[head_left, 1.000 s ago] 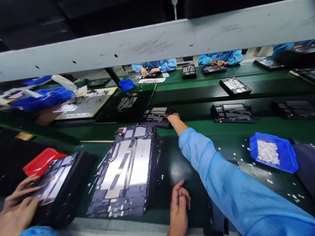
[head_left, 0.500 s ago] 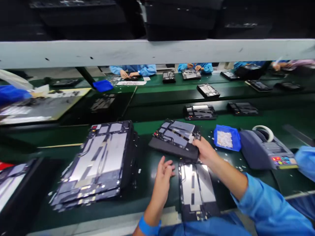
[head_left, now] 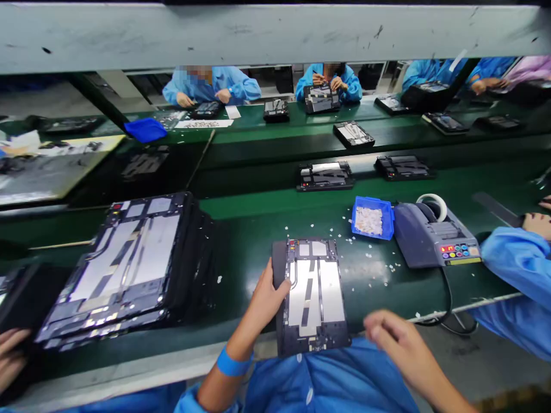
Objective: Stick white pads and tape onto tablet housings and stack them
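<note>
An opened tablet [head_left: 314,292], its silver battery cells and black ribbon strips exposed, lies in front of me at the bench edge. A dark flat slab [head_left: 279,275] shows beneath its left side. My left hand [head_left: 267,295] grips the left edge, thumb on the tablet and fingers along the slab. My right hand [head_left: 394,332] hovers right of the tablet, apart from it, slightly blurred with loosely bent fingers and nothing visible in them. To the left stands a stack of similar opened tablets [head_left: 129,258].
A blue tray [head_left: 390,221] of small white pieces sits beside a grey tape dispenser [head_left: 413,241]. White scraps litter the green bench [head_left: 245,229]. More tablets [head_left: 326,175] lie farther back. A co-worker's sleeve [head_left: 512,258] is at right, another person's hand [head_left: 11,353] at left.
My right hand has let go of the raised tablet and moved down right. My left hand, formerly empty, now holds the tablet at the bench edge. The view has tilted down.
</note>
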Tool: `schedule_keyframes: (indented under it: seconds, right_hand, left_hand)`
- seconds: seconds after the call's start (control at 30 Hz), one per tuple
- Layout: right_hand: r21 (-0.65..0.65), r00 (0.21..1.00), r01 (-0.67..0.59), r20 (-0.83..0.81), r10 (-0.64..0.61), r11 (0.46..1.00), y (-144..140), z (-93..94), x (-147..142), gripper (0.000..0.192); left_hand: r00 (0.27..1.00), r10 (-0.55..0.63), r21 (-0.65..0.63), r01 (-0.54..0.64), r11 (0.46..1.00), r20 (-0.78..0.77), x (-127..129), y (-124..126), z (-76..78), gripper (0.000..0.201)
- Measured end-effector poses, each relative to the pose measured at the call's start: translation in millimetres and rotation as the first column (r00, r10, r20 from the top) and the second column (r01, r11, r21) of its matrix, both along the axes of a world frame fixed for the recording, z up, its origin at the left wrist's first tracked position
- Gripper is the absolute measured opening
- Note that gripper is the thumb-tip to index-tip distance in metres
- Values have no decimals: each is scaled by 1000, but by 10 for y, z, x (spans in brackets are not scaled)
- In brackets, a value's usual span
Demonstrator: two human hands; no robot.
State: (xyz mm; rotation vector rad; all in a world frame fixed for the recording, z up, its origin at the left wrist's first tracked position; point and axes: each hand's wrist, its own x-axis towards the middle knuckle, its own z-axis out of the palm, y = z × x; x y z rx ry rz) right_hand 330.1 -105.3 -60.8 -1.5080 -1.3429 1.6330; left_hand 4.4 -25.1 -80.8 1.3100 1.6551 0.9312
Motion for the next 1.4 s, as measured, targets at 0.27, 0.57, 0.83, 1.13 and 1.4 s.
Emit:
schedule_keyframes:
  seconds: [0.27,0.57,0.83,1.13,1.4]
  right_hand:
    - [373,973,33,201,-116,927,725,-326,-582,73]
    - [243,990,96,81,-119,965,221,-437,-588,87]
    - [327,980,135,95,-174,935,383,-423,-536,65]
    - [525,976,111,101,-191,844,742,75,-521,40]
    - [344,970,-245,87,229,906,1596,153,-1318,18]
  left_hand:
    - [931,-109,7,119,993,-349,247,13,16,68]
    - [998,61,50,-61,997,9,469,-437,-263,66]
    - [978,108,141,-83,986,-179,140,-240,17,51]
    - [535,-210,182,588,788,-818,-113,573,329,31]
    - [621,-56,380,546,747,-782,-239,361,135,29]
